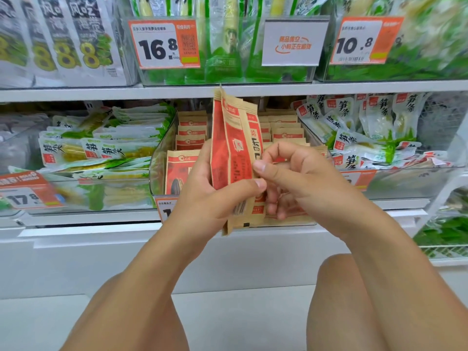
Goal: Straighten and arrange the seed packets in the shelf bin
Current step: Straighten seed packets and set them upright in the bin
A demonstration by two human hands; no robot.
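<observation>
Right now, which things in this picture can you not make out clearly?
- Head view: exact count of held packets; they overlap.
- Price tag on the seed bin: the left hand covers its number.
- Right hand: its fingertips are behind the packets, so that grip is unclear.
- Front row in the bin: hidden by both hands.
- Tag at far left: blurred.

Bare forearms (141,274), bare knees (339,274), short trimmed fingernails.

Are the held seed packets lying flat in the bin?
No, the left hand holds the seed packets upright in front of the bin.
</observation>
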